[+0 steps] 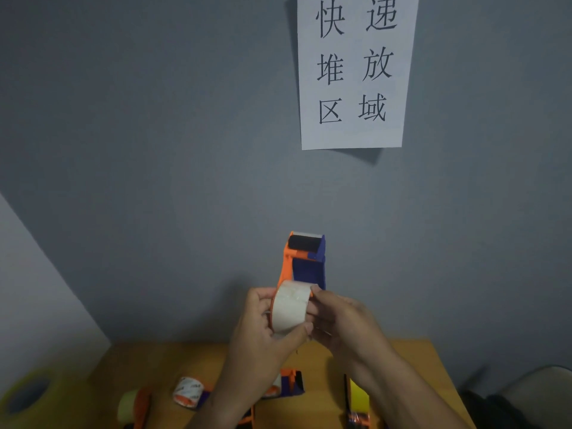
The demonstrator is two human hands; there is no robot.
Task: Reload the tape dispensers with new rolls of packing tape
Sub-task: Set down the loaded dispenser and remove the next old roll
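I hold an orange and dark blue tape dispenser (305, 261) up in front of the grey wall, its black roller at the top. A roll of clear packing tape (291, 308) sits on its hub at the lower end. My left hand (263, 332) wraps the roll and dispenser from the left and below. From the right, my right hand (343, 320) pinches the roll's upper right edge with thumb and fingertips.
Below lies a wooden table (411, 366) with another orange and blue dispenser (291, 383), a dispenser with a printed roll (188, 393), a pale roll (133, 404), a yellow and black dispenser (359, 400) and a blurred yellow roll (28, 394). A paper sign (354, 69) hangs on the wall.
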